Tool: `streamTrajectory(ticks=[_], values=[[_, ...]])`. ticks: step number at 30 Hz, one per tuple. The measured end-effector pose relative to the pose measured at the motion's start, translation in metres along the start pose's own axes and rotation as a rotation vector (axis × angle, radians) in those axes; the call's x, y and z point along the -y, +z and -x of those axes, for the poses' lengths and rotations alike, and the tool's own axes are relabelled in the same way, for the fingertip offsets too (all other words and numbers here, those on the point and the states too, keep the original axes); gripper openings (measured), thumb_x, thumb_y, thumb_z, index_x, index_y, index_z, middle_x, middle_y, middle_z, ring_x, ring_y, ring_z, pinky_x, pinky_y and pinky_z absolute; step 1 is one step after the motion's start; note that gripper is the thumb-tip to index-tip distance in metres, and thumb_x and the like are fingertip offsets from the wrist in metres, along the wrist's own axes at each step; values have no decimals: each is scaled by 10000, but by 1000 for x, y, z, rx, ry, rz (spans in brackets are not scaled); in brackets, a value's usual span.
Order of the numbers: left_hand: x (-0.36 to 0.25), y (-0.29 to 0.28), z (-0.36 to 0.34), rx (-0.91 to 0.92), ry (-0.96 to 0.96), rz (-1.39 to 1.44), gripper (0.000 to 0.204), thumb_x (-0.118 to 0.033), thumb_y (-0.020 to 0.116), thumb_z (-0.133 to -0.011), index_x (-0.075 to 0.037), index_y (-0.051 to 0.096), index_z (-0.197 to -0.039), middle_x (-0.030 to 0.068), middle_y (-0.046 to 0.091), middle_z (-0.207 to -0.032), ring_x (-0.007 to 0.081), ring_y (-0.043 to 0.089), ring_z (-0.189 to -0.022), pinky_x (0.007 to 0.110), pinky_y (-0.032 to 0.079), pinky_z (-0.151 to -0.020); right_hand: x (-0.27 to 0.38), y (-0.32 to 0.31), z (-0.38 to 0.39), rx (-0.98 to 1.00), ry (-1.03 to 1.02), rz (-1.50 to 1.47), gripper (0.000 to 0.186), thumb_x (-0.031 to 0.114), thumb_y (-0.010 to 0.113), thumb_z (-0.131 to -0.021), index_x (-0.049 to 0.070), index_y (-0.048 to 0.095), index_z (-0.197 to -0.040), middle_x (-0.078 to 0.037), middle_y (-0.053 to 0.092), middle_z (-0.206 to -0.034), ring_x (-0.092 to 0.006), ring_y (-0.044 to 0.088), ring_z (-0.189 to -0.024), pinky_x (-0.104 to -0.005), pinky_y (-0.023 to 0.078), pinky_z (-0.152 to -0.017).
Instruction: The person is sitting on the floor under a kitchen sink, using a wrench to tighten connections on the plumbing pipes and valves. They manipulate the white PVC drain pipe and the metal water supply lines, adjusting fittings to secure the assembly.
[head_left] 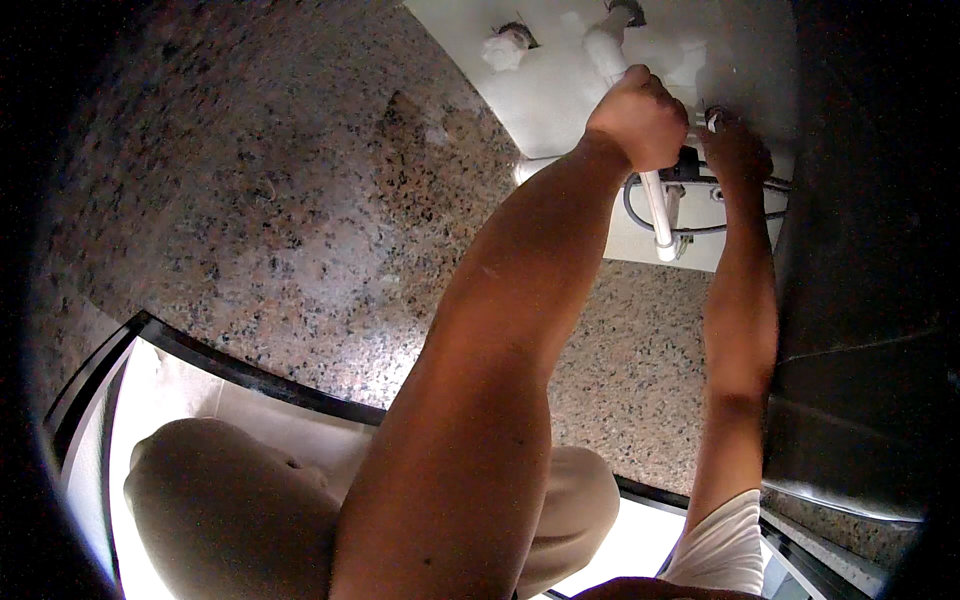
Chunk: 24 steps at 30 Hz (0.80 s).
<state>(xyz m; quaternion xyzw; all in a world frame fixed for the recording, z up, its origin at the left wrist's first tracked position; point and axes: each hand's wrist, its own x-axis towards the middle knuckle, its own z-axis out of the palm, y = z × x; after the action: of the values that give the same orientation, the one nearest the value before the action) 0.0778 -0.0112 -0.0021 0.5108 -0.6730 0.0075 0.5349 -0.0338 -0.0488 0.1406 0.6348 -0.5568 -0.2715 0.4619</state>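
Note:
A white plastic pipe (654, 205) runs from a hole in the pale back wall down past my left hand to a blunt lower end. My left hand (645, 118) is closed around its middle, with the back of the hand facing me. Just to the right, my right hand (740, 152) reaches to the same wall in shadow. Its fingers are bent around a small, pale, shiny piece, too dark to name. Behind and below the hands, a thin dark grey hose (632, 208) loops beside a small metal fitting (674, 200).
A white capped pipe stub (508, 48) sticks out of the back wall (550, 100) at the left. Speckled stone (300, 220) spreads across the left and middle, with a black edge strip (250, 375) near my knees. A dark panel (860, 300) stands close along my right arm.

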Motion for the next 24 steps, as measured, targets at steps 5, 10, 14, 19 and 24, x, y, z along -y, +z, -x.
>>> streamTrajectory(ticks=[5,10,14,19,24], values=[[0,0,-1,32,-9,25,185,-286,605,-710,-141,707,-765,74,711,-778,242,674,-781,379,447,-824,1,3,0,-96,-73,29,235,203,535,-922,73,678,-1055,-158,697,-1013,-341,700,-890,-471,579,-722],[1,1,0,26,-23,-34,188,-275,586,-736,-140,713,-771,79,716,-783,243,675,-799,382,445,-830,-1,14,-1,-170,-184,104,204,163,531,-916,64,662,-1038,-185,692,-921,-329,706,-782,-448,583,-658],[-6,-1,-6,64,-27,-4,192,-272,585,-752,-130,714,-772,79,720,-787,247,675,-809,383,443,-830,-35,61,-20,-150,-106,-362,149,171,573,-903,56,642,-968,-137,657,-759,-259,635,-562,-394,513,-521],[-2,3,-4,76,-42,-11,196,-273,590,-758,-125,716,-775,88,720,-789,247,671,-814,389,440,-826,-6,58,-15,192,739,-1741,80,152,651,-861,88,611,-887,-22,536,-641,-142,458,-451,-273,331,-414],[-2,-2,-2,69,-61,-17,174,-264,589,-763,-154,719,-726,72,725,-774,220,671,-760,366,410,-813,-7,63,-21,320,782,-2310,66,125,646,-883,109,591,-850,15,509,-645,-102,481,-479,-231,312,-377]])
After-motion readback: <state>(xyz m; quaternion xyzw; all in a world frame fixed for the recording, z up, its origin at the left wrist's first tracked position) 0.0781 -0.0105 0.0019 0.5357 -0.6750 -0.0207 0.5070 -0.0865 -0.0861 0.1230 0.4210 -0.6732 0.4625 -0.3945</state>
